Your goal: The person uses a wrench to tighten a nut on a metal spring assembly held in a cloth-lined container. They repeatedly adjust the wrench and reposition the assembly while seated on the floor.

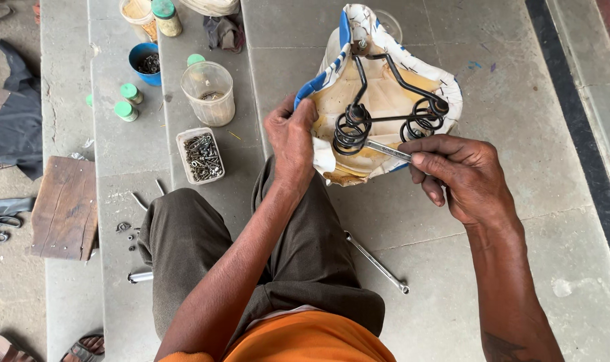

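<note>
I hold an upturned bicycle saddle (385, 94) in front of my knees, its underside facing me, with the black wire frame and two coil springs (350, 129) showing. My left hand (291, 137) grips the saddle's left edge, fingers curled shut around the white and blue cover, thumb on the rim. My right hand (462, 174) sits just right of the saddle, fingers pinched closed on a small silver wrench (387, 151) whose tip reaches in between the two springs. Below the saddle, by my right leg, a longer spanner (377, 263) lies on the concrete floor (493, 80). Left of the saddle stand a clear plastic jar (209, 94) and a rectangular tub of screws (201, 156); farther left sit a blue bowl (144, 64) and a wooden block (66, 208).
</note>
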